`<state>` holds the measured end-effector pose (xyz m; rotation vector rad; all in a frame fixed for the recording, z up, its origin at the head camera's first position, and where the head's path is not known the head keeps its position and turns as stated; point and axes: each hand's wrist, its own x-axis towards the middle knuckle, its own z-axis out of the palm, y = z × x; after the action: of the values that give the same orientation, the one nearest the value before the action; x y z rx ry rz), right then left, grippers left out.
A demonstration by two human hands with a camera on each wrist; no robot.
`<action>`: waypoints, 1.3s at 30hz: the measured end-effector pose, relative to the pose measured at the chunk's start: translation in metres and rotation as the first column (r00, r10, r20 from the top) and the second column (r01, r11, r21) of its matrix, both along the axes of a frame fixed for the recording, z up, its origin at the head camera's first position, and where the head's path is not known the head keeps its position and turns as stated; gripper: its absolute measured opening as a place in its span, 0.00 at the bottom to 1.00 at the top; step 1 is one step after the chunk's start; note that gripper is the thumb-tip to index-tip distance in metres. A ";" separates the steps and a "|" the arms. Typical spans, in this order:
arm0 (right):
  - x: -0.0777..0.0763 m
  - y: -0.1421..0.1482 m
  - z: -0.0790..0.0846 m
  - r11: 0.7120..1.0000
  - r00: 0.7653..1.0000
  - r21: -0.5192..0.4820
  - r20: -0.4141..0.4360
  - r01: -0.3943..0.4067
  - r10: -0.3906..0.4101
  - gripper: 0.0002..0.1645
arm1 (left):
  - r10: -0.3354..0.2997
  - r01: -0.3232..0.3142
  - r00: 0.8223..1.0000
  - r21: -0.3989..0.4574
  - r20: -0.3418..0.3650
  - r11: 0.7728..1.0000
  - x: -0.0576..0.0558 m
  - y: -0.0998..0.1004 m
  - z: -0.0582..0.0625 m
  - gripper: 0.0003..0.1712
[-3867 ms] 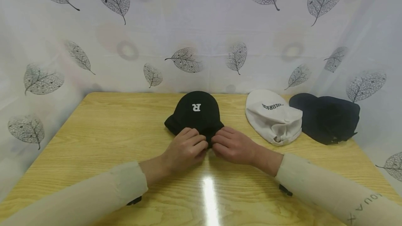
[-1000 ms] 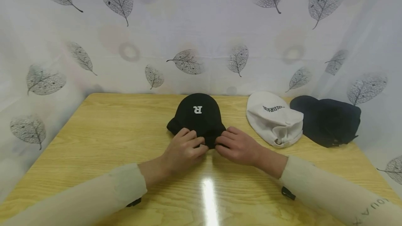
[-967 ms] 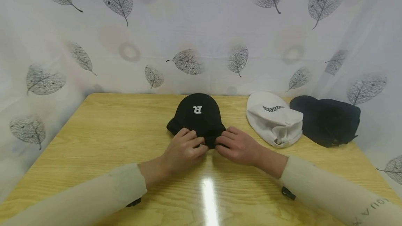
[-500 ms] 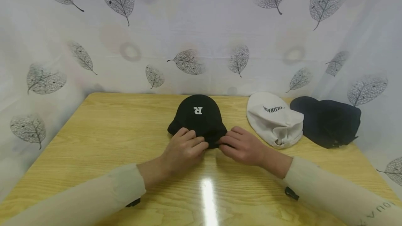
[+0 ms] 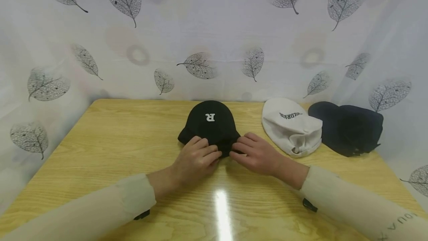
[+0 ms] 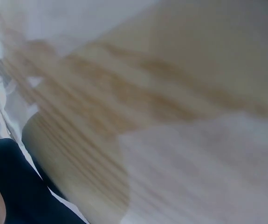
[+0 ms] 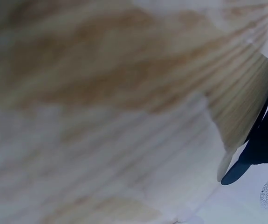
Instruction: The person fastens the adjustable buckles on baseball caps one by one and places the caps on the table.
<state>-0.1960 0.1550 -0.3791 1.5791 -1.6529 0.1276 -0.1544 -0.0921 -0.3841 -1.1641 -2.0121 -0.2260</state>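
A black cap [image 5: 212, 125] with a white letter R sits crown up on the wooden table, at the middle of the head view. My left hand [image 5: 197, 157] pinches its near edge with bent fingers, left of centre. On the other side of that edge, my right hand [image 5: 255, 153] grips the cap between thumb and fingers. A short dark stretch of the edge shows between the two hands. Fingertips of both hands are partly hidden. The wrist views mostly show blurred wood grain close up, with dark shapes at the outer sides.
To the right lies a white cap [image 5: 291, 127] with dark COLORADO lettering. A dark navy cap [image 5: 347, 129] is beside it near the table's right edge. Behind the wooden table [image 5: 117, 133] hangs a white curtain [image 5: 220, 29] with leaf prints.
My right hand has shifted a little to the right along the cap's near edge, widening the gap between my hands. My left hand stays nearly in place, and the cap has barely moved.
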 end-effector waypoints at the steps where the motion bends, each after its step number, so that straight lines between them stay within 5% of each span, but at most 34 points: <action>1: 0.000 0.000 0.000 1.000 1.000 0.004 0.004 0.005 -0.005 0.13 | -0.003 0.003 1.000 0.004 0.001 1.000 0.000 0.000 0.000 0.09; 10: -0.001 -0.001 -0.001 0.997 0.998 -0.047 -0.003 -0.058 0.058 0.11 | 0.007 -0.009 0.999 0.044 0.045 0.999 -0.001 -0.001 -0.001 0.07; 22: 0.001 -0.005 0.005 0.989 0.997 -0.131 -0.029 -0.075 0.072 0.10 | 0.189 -0.191 0.974 0.000 0.124 0.982 0.000 -0.006 0.000 0.04; 30: -0.001 -0.002 0.001 0.986 0.998 -0.158 0.010 -0.062 0.065 0.06 | 0.271 -0.272 0.962 0.031 0.018 0.962 -0.003 -0.004 -0.002 0.07; 39: 0.000 -0.003 0.003 0.984 0.998 -0.167 0.006 -0.058 0.060 0.05 | 0.239 -0.239 0.971 0.059 -0.005 0.969 -0.003 -0.006 -0.001 0.03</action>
<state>-0.1955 0.1520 -0.3760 1.5021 -1.5622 0.2989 -0.1574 -0.0978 -0.3846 -0.8747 -2.0984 -0.1539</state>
